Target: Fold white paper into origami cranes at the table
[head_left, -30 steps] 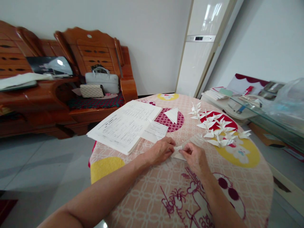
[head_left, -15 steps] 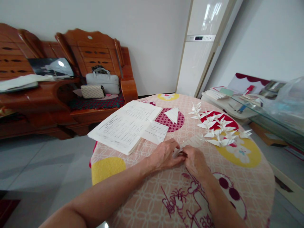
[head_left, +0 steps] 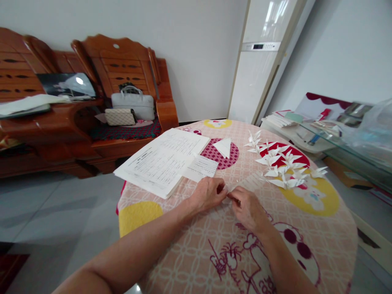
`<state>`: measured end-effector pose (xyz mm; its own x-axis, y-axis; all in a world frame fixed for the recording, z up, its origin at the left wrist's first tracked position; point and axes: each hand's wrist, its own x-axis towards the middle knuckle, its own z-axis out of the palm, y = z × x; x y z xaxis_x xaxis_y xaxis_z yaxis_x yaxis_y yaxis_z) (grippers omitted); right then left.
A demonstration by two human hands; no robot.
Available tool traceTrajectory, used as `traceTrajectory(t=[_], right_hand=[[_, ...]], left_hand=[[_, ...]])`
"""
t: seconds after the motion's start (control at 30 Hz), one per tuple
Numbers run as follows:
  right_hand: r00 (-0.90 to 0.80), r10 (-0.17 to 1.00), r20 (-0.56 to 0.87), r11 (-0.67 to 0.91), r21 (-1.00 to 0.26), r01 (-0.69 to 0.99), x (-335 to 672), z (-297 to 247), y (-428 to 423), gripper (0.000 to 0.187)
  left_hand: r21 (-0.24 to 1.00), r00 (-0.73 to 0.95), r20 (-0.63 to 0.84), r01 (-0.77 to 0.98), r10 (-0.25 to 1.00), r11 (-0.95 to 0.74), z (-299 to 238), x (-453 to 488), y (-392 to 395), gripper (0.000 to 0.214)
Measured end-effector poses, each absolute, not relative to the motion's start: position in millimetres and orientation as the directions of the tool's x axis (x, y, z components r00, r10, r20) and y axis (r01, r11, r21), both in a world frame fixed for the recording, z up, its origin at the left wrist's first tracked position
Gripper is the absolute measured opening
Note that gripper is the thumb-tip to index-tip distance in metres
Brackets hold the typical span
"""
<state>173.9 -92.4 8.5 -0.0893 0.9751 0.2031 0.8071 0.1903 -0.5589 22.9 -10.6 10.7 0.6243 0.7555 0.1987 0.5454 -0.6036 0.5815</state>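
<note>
My left hand (head_left: 208,194) and my right hand (head_left: 249,209) meet over a round table (head_left: 321,232) with a pink patterned cloth. Both pinch a small piece of folded white paper (head_left: 229,196), which is almost wholly hidden between the fingertips. Just beyond the hands lies a flat printed slip (head_left: 200,168). Several finished white paper cranes (head_left: 283,165) sit in a cluster to the right. A folded white paper triangle (head_left: 224,146) rests on a red spot of the cloth.
A stack of printed sheets (head_left: 162,159) lies at the table's left rear. Behind stands a carved wooden bench (head_left: 122,77) with two handbags (head_left: 131,106). A tall white floor unit (head_left: 260,61) fills the corner. Books and a glass shelf (head_left: 324,134) are at right.
My hands have closed together. The folded paper, plainly visible between them a second ago, is now nearly covered by my fingers. The view has shifted slightly.
</note>
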Motion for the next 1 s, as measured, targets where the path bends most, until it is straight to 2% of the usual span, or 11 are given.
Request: traceTrajectory(t=[0.1, 0.17, 0.23, 0.33, 0.47, 0.6, 1.0], right_hand=[[-0.086, 0.979, 0.184, 0.178, -0.574, 0.8, 173, 9, -94, 0.011], [-0.086, 0.979, 0.185, 0.179, -0.578, 0.796, 171, 7, -95, 0.011], [-0.078, 0.98, 0.185, 0.17, -0.554, 0.815, 169, 5, -95, 0.013], [-0.049, 0.982, 0.181, 0.131, -0.48, 0.867, 163, 0, -94, 0.002], [-0.023, 0.976, 0.217, 0.109, -0.392, 0.914, 156, -4, -91, 0.005], [-0.003, 0.971, 0.237, 0.09, -0.356, 0.93, 152, -6, -90, 0.005], [0.007, 0.958, 0.288, 0.105, -0.37, 0.923, 152, -12, -86, 0.011]], left_hand=[[0.589, 0.615, 0.184, 0.556, 0.767, -0.587, 12, 22, -9, 0.02], [0.581, 0.607, 0.181, 0.569, 0.774, -0.582, 12, 23, -9, 0.021], [0.565, 0.598, 0.183, 0.585, 0.78, -0.581, 12, 24, -9, 0.021], [0.539, 0.584, 0.192, 0.609, 0.789, -0.582, 12, 26, -10, 0.02], [0.511, 0.573, 0.19, 0.636, 0.798, -0.578, 12, 29, -10, 0.02], [0.526, 0.573, 0.189, 0.627, 0.797, -0.575, 12, 29, -9, 0.021], [0.581, 0.567, 0.219, 0.578, 0.794, -0.573, 9, 29, -6, 0.022]])
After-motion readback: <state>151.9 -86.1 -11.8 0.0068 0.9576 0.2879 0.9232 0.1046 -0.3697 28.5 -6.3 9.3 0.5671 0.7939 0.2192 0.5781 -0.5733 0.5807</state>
